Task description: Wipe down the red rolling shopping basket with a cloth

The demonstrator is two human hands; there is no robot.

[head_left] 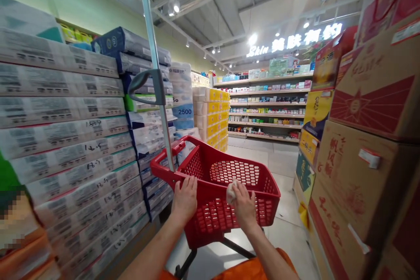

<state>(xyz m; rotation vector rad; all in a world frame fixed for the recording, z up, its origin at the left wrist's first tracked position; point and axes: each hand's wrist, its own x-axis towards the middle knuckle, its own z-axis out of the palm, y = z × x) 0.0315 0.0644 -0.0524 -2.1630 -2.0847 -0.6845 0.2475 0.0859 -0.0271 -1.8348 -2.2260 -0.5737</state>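
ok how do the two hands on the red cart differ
The right hand holds a whitish cloth against the red cart; the left hand shows no cloth. The left hand is nearer the cart's handle; the right hand is farther along the side. Both are bare.

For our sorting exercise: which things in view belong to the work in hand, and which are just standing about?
Work in hand:
red shopping cart
left hand on its side
right hand
pale wad it holds

Standing about:
white packs
yellow packs
cardboard boxes
shelves
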